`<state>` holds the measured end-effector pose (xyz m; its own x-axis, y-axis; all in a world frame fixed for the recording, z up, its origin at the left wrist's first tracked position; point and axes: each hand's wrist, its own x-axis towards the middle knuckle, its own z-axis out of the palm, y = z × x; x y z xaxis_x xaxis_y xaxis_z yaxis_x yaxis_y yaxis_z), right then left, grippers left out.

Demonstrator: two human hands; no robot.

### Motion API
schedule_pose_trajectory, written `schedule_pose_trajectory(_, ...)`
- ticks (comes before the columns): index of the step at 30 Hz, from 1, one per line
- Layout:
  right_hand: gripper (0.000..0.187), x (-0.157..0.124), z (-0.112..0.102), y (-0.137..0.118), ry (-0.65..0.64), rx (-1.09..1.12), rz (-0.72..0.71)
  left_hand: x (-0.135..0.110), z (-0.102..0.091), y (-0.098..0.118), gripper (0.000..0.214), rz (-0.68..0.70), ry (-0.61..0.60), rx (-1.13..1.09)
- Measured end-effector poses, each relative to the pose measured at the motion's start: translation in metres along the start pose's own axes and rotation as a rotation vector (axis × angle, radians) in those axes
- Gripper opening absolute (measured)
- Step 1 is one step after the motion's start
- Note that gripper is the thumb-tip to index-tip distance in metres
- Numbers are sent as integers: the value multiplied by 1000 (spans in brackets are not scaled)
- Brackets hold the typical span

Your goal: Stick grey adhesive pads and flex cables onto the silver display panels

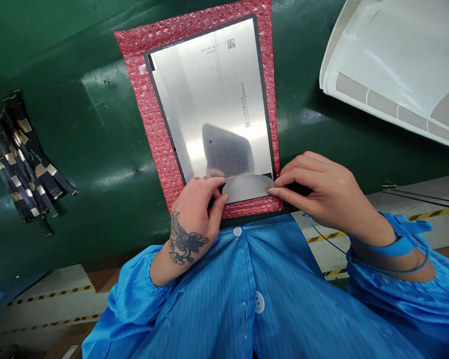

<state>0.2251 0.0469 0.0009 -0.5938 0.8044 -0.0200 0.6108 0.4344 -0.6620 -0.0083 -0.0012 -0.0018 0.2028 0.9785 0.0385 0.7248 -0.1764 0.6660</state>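
On the green surface, at left, lie flat ribbon cables. Your left hand pinches, fingers nearly closed, what seems to be a curled film at the lower edge of the display panel, which rests on red bubble wrap. Your right hand narrowly grips the film's other end. At right, the frame cuts off a white folded sheet.
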Motion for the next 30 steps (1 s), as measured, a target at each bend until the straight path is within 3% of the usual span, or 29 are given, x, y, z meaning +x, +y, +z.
schedule_pose_trajectory(18,13,0,0,0,3,14,-3,1,-2,-2,22,40,-21,16)
schedule_pose_trajectory(30,15,1,0,0,-4,2,0,2,-5,-2,24,-27,-65,-32)
